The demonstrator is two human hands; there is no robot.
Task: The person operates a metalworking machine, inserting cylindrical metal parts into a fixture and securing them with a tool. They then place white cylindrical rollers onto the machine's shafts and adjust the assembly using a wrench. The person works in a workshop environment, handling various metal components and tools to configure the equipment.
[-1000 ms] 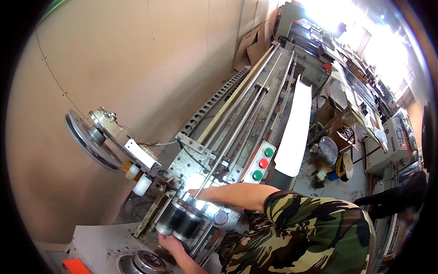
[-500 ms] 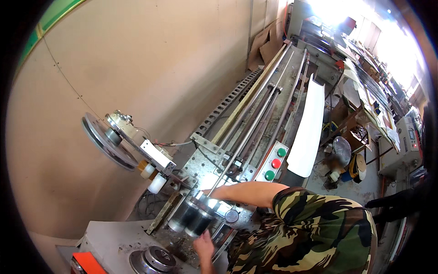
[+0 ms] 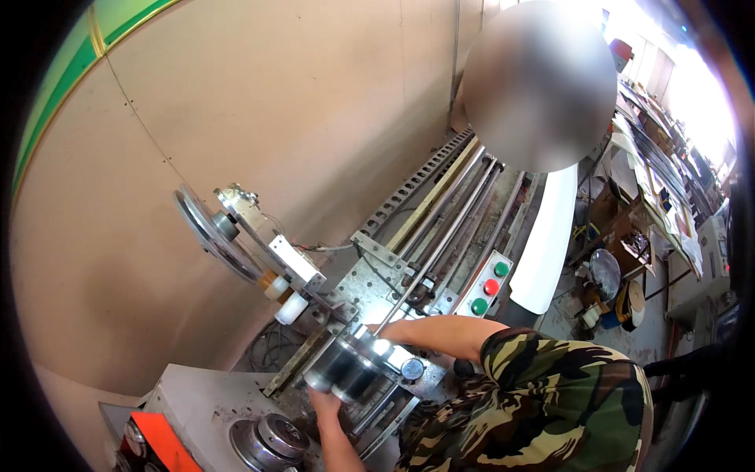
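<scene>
Two shiny metal cylinders (image 3: 352, 376) lie side by side in the machine at lower centre. My left hand (image 3: 324, 403) is against the lower end of the left cylinder, closed around its edge; some fingers are hidden by the metal. My right arm, in a camouflage short sleeve, reaches in from the right to the far end of the cylinders. The visible part of my right hand (image 3: 379, 330) is beside a thin metal rod (image 3: 409, 293), and its fingers are hidden behind the machine parts. A round metal knob (image 3: 412, 369) sits to the right of the cylinders.
A control box (image 3: 491, 286) with green and red buttons is mounted right of the rails. Grey discs (image 3: 211, 232) and white rollers (image 3: 292, 308) stand out at left. A round chuck (image 3: 281, 437) is at the front. A long white sheet (image 3: 546, 252) lies at right.
My left hand has moved up and left onto the cylinder's end. My right hand stays at the far end. The view has shifted, and a blurred round patch now covers the machine's far end.
</scene>
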